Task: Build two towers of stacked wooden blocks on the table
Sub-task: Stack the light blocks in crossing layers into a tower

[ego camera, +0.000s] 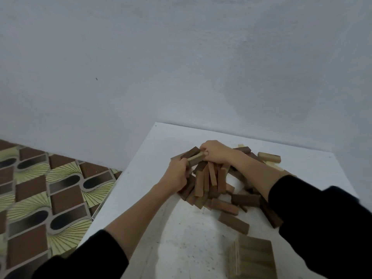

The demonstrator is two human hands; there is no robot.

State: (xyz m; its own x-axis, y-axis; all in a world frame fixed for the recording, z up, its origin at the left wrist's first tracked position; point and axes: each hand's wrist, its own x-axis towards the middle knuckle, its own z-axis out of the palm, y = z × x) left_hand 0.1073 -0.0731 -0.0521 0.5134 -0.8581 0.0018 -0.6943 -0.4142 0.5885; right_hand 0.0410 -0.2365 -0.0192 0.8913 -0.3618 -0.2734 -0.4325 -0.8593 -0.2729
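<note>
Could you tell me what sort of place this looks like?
Probably a room in a home: a plain white table against a bare painted wall, with patterned floor tiles alongside.

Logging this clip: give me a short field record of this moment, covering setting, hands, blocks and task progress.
setting: white table against a plain wall, patterned floor to the left
left hand: grips blocks at the left of the block pile
right hand: curled around a light wooden block at the top of the pile
loose blocks: dark and light, scattered flat on the table around the pile
stacked blocks: a neat light-coloured stack at the near edge, only partly in view
progress: one tower begun; most blocks not yet stacked
</note>
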